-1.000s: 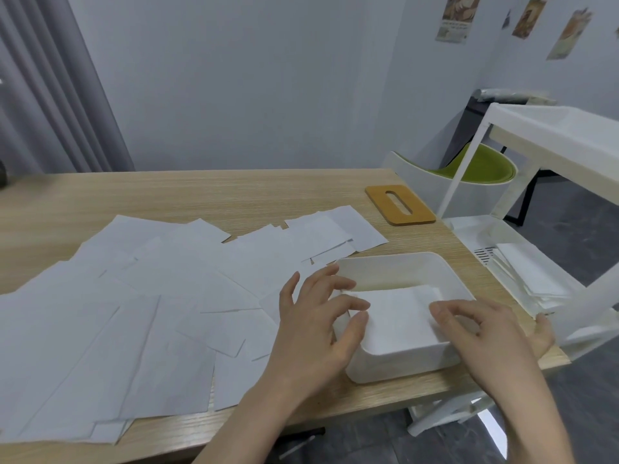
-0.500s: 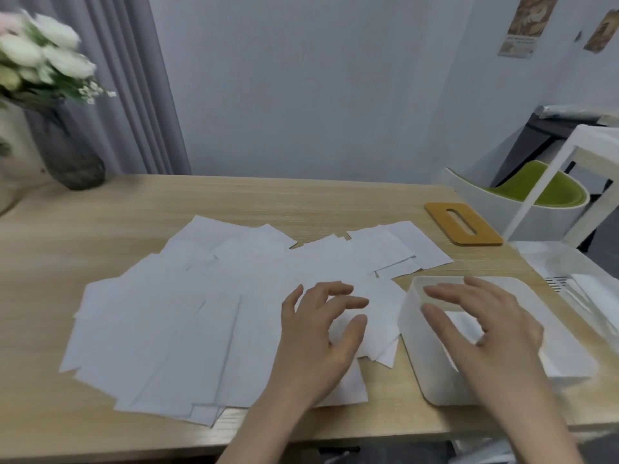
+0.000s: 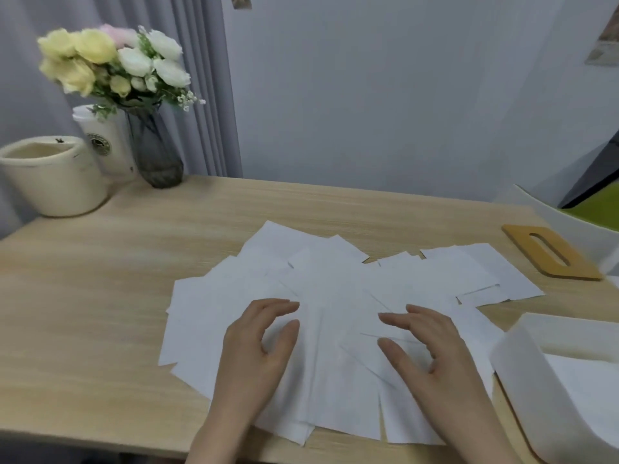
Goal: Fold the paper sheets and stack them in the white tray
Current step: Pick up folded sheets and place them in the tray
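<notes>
Head view, looking forward and down, close over table [image 3: 100, 296]

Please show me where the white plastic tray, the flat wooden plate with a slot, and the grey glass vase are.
White plastic tray [image 3: 522, 373]: head view, near-left outer wall.
Flat wooden plate with a slot [image 3: 522, 239]: head view, left end.
Grey glass vase [image 3: 155, 159]: head view, belly.

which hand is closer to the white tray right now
Right. The right hand hovers over the spread paper sheets just left of the white tray, near its left wall. The left hand is farther left, over the middle of the sheets.
</notes>
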A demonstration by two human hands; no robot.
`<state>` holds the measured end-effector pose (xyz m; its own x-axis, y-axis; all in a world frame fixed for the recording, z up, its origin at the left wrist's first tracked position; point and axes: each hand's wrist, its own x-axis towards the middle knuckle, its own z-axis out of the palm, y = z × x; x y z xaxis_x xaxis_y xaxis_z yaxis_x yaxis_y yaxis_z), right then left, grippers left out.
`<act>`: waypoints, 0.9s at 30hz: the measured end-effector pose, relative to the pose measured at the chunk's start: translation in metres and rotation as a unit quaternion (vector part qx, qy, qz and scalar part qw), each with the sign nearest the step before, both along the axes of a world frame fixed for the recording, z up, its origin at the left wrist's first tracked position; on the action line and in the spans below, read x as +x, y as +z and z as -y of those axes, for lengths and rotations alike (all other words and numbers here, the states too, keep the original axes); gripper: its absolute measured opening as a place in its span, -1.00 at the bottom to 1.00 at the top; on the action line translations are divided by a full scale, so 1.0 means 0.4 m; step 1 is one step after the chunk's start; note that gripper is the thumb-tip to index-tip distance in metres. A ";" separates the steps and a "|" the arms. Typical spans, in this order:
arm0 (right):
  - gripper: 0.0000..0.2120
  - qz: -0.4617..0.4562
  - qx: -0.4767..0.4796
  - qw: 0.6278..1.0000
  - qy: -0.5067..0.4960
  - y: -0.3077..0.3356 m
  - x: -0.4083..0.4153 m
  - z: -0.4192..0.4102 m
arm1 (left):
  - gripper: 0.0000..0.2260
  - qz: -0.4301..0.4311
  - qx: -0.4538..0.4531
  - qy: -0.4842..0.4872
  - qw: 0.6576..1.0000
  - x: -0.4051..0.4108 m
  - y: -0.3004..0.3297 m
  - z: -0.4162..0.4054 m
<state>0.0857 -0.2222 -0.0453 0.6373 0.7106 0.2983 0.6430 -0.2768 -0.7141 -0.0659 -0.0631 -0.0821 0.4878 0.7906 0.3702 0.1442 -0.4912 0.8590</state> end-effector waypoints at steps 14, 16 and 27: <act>-0.28 0.164 -0.164 0.972 0.042 -0.138 -0.090 -0.208 | -0.51 -0.167 0.058 0.141 0.974 -0.097 -0.119 -0.127; -0.10 0.170 -0.202 0.963 0.052 -0.140 -0.102 -0.225 | -0.50 -0.170 0.056 0.138 0.974 -0.097 -0.122 -0.126; -0.21 0.095 -0.195 0.972 0.088 -0.128 -0.173 -0.298 | -0.48 -0.177 0.045 0.121 0.976 -0.103 -0.108 -0.118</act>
